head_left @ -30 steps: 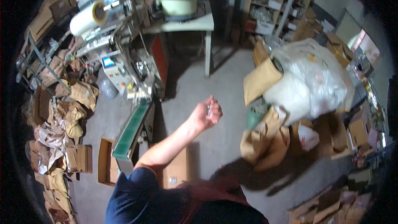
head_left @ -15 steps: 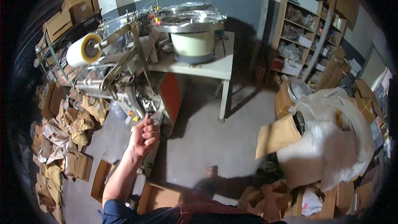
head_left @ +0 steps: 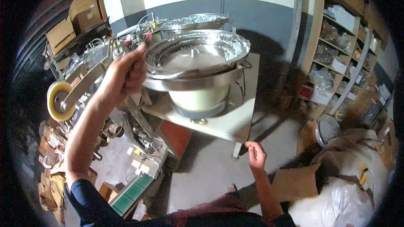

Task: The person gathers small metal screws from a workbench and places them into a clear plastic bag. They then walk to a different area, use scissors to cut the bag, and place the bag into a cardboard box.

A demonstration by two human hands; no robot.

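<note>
A vibratory feeder bowl (head_left: 198, 88), with a shiny metal spiral rim and a cream base, stands on a white table (head_left: 219, 128). Raised at the bowl's left rim is my left hand (head_left: 131, 73), its fingers bent and blurred; I cannot tell whether it touches the metal. My right hand (head_left: 256, 157) is lower, by the table's near right corner, with the fingers curled together. What it pinches, if anything, does not show. Behind the first bowl sits a second feeder bowl (head_left: 193, 21) filled with small shiny pieces.
Left of the table is a packing machine with a film roll (head_left: 61, 101) and a green conveyor belt (head_left: 134, 193). A wooden shelf (head_left: 332, 54) holds bagged parts at the right. Cardboard (head_left: 296, 183) and plastic-covered sacks (head_left: 353, 197) lie at the lower right.
My left hand has risen from beside the machine's lower part to the bowl's rim. My right hand has come up into clear view near the table corner. The view is now closer to the bowls.
</note>
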